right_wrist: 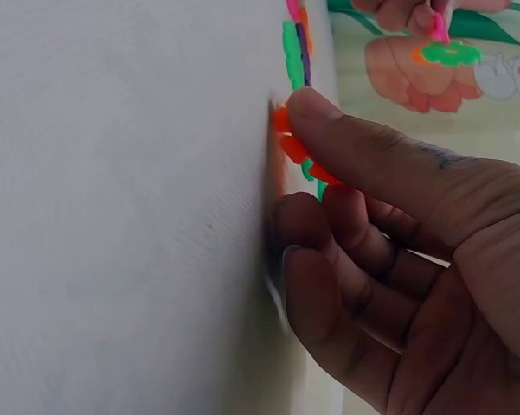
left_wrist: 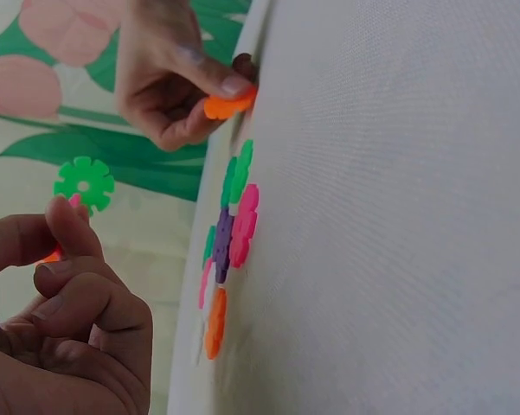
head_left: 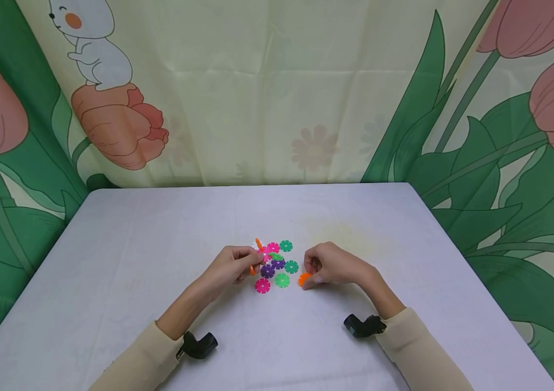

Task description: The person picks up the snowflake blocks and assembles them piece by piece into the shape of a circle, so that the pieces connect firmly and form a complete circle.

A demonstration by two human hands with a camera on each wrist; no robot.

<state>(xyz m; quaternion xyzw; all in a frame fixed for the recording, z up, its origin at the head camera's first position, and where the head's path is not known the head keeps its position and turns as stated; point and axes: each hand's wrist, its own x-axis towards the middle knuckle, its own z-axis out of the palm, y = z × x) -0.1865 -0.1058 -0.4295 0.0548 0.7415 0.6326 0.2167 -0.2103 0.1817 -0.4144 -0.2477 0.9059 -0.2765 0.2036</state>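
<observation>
Right grip (head_left: 332, 264) (orange disc (head_left: 303, 279)), loose discs (head_left: 282, 280) beside

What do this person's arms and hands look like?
Plain beige sleeves end short of the wrists, with a small, curved black device at each cuff. The left hand and right hand are gloveless; the right has a bluish smudge by the thumb.
</observation>
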